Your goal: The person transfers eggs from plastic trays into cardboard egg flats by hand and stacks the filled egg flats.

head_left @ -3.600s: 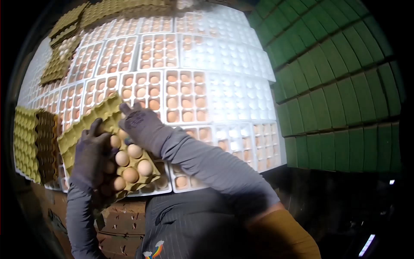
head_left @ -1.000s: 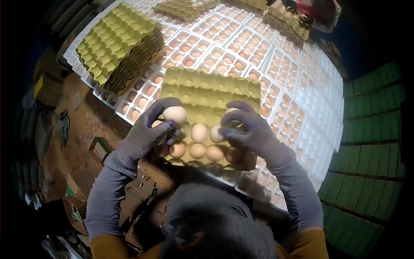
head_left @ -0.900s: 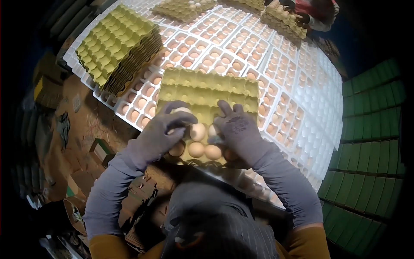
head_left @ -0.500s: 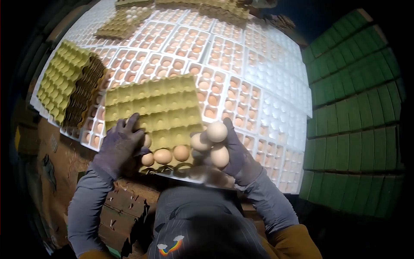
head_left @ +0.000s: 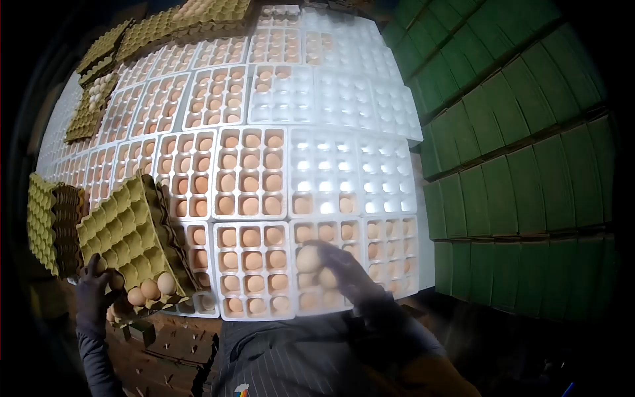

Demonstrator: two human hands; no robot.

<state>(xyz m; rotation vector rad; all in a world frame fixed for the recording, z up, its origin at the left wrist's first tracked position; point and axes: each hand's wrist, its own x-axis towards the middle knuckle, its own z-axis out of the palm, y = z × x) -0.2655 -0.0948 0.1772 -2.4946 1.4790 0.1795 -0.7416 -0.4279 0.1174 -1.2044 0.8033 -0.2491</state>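
Note:
My right hand (head_left: 344,270), gloved and a little blurred, is closed around pale eggs (head_left: 309,259) above a white foam egg tray (head_left: 290,264) at the near edge. Brown eggs sit in several of that tray's cells; the hand hides others. At the far left, my gloved left hand (head_left: 96,291) curls its fingers around eggs (head_left: 116,281) at the left edge of a yellowish pulp egg tray (head_left: 126,228). More loose eggs (head_left: 150,289) lie along the near row of this pulp tray, which rests tilted on others like it.
White foam trays filled with brown eggs (head_left: 251,182) cover the table; those at right (head_left: 324,162) have mostly bare cells. Stacked pulp trays (head_left: 53,221) stand at left, and more (head_left: 149,33) lie at the back. Green boxes (head_left: 516,192) are piled along the right.
The view has swung right. My right hand has carried its eggs away from the pulp tray to over a foam tray; my left hand stays at the pulp tray.

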